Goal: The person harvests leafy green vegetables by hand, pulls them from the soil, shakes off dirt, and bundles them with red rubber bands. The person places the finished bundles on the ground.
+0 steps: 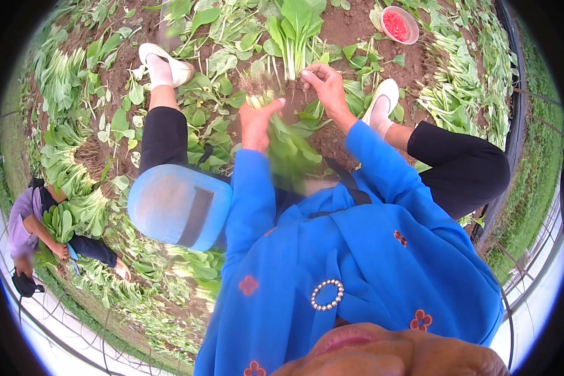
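Note:
My left hand [258, 123] is closed around a bunch of leafy greens [289, 145], its brown roots up and its leaves hanging down, partly blurred. Up and to the right, my right hand [323, 84] has thumb and fingertips pinched together beside the pale stem bases of upright leafy greens [291, 42]. Whether something thin sits between those fingertips, I cannot tell. Brown soil and loose leaves lie under both hands.
A clear bowl of red pieces [399, 25] stands at the upper right. Piles of pulled greens [456, 89] lie right and left. A blue pad [179, 207] is by my left knee. Another person [40, 216] crouches at the far left. A black edging [514, 108] runs along the right.

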`<state>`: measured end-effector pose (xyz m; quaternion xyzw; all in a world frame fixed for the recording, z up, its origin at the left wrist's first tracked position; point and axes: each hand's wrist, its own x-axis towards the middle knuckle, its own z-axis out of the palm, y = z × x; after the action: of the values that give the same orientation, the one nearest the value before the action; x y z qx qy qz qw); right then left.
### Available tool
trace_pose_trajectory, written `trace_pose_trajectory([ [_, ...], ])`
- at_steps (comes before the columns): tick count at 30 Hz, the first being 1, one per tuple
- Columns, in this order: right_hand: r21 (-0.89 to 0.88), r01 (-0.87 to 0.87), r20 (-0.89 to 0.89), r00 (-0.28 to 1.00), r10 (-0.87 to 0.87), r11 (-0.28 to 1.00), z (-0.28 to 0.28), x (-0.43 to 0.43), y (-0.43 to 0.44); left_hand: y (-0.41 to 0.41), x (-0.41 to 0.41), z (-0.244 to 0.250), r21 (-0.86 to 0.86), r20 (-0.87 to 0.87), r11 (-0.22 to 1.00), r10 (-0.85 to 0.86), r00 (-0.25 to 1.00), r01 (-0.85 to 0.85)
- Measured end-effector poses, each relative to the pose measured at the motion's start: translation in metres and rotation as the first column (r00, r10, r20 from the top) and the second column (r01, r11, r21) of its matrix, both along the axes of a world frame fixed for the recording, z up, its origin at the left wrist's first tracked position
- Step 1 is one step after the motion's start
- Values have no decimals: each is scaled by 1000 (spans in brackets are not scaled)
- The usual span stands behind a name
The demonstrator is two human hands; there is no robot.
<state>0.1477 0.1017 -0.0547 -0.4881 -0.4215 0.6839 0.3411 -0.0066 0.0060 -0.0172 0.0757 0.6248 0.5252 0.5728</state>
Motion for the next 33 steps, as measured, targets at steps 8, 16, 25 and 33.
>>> trace_pose_trajectory([
  [8, 244, -886, 926, 334, 177, 394, -68, 27, 35, 9, -8, 1, -4, -119, 975, 218, 969, -220],
  [16, 114, -948, 978, 160, -135, -297, -90, -26, 70, 14, -7, 2, 19, -124, 967, 254, 959, -253],
  [25, 353, -936, 879, 331, 344, -2, -17, -11, 106, 9, -10, 3, 14, -147, 971, 238, 960, -238],
  [33, 585, -249, 315, 947, 66, 772, 98, 0, 133, 2, -7, 7, 78, -131, 953, 302, 944, -294],
])
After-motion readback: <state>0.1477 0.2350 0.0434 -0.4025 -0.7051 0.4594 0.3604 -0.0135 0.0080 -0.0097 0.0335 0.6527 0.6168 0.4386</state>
